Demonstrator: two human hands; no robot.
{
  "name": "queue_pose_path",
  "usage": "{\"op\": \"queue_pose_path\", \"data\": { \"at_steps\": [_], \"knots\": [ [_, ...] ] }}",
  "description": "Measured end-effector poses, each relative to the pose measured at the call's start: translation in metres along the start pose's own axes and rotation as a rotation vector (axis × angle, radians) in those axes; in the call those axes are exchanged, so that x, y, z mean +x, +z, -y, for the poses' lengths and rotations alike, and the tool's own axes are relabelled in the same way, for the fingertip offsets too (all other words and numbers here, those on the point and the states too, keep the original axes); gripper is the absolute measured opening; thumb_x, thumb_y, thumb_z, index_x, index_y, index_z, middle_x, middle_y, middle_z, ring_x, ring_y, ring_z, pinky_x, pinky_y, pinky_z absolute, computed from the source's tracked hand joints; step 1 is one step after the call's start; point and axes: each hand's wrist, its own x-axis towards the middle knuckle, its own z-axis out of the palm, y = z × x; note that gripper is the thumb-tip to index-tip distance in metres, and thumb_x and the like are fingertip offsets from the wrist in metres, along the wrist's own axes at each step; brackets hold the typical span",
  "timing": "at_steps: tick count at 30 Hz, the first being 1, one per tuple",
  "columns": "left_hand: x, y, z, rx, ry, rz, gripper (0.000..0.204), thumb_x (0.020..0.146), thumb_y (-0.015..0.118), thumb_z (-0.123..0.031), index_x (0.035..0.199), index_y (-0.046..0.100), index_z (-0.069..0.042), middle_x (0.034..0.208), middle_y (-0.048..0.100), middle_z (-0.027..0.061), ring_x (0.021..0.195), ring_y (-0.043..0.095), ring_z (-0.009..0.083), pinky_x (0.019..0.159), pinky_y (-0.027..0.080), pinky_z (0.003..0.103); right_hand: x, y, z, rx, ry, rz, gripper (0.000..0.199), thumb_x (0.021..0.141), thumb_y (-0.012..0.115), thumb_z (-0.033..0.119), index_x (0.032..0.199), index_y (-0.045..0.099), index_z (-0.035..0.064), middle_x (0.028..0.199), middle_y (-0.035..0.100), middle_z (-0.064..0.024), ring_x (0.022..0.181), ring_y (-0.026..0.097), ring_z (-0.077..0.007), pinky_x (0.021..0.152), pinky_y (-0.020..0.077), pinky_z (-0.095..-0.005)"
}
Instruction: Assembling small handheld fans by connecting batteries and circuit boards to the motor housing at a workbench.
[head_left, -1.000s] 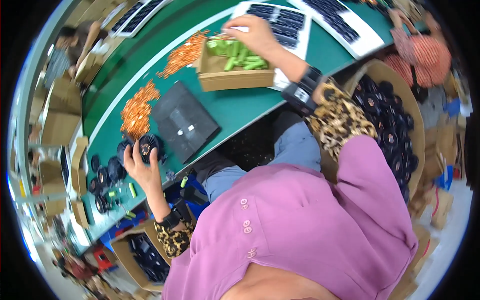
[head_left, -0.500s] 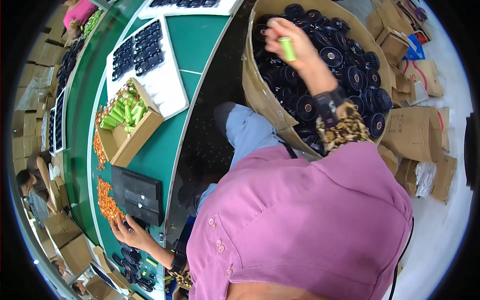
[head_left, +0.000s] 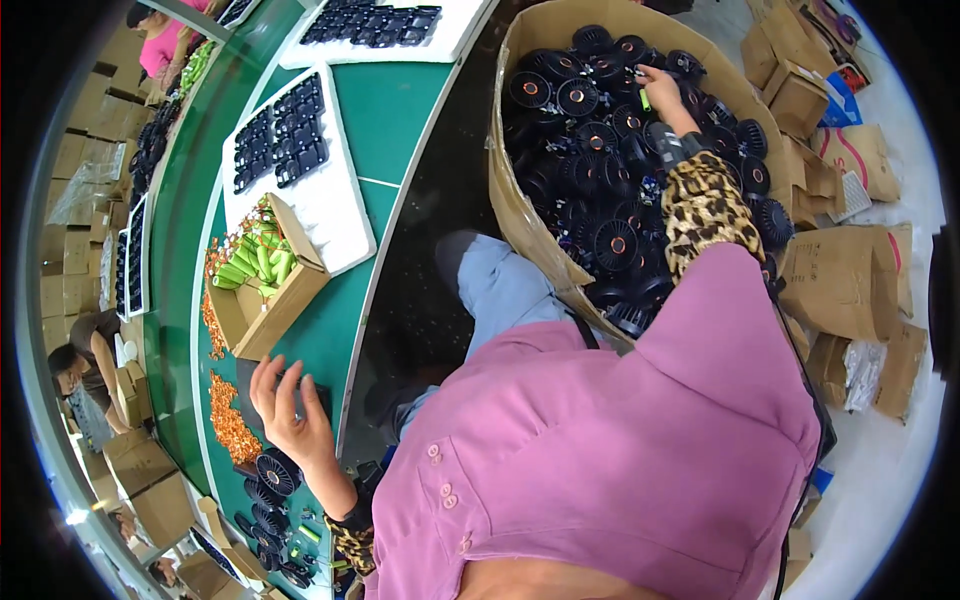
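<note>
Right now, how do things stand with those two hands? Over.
Right hand: gripping green cylinder, over big carton. Left hand: fingers apart, nothing visibly held. In the way: black fans crowded around right hand.

The right arm (head_left: 712, 195) extends toward 11 o'clock, with the right hand (head_left: 661, 92) at 1 o'clock in view, fingers bent. The left hand (head_left: 295, 418) is at 8 o'clock, its fingers parted and curved.
</note>
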Motion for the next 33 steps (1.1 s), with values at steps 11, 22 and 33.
{"op": "queue_pose_path", "data": {
  "at_steps": [11, 22, 33],
  "knots": [
    [-0.043, -0.02, 0.007, -0.02, -0.192, 0.034, 0.015, 0.073, 0.06, 0.005, 0.087, 0.062, 0.0, 0.094, 0.06, 0.0135, 0.093, 0.057, 0.0283, 0.083, 0.044, 0.035, -0.028, 0.048, 0.064, -0.804, -0.032, 0.432, 0.03, 0.073, 0.064, 0.022, 0.095, 0.063, 0.0023, 0.098, 0.062, -0.0197, 0.094, 0.06, -0.0335, 0.077, 0.0483, -0.0402],
    [0.006, 0.035, -0.025, -0.602, -0.031, 0.298, 0.022, 0.073, 0.064, 0.0, 0.094, 0.063, -0.004, 0.089, 0.062, 0.0137, 0.082, 0.061, 0.0262, 0.072, 0.048, 0.031, -0.095, -0.053, 0.166, 0.361, 0.244, 0.772, 0.016, 0.078, 0.066, 0.016, 0.071, 0.055, 0.0077, 0.062, 0.055, -0.001, 0.039, 0.033, -0.0031, 0.036, 0.0235, -0.0193],
    [0.031, 0.06, -0.056, -0.042, 0.686, -0.018, 0.044, 0.067, 0.061, -0.006, 0.11, 0.058, -0.016, 0.106, 0.051, 0.0088, 0.08, 0.053, 0.0204, 0.064, 0.046, 0.027, -0.261, -0.002, 0.35, 0.791, 0.027, 1.367, 0.014, 0.084, 0.06, 0.015, 0.076, 0.056, 0.0049, 0.064, 0.056, -0.0007, 0.041, 0.037, 0.0007, 0.038, 0.027, -0.013]
  ]
}}
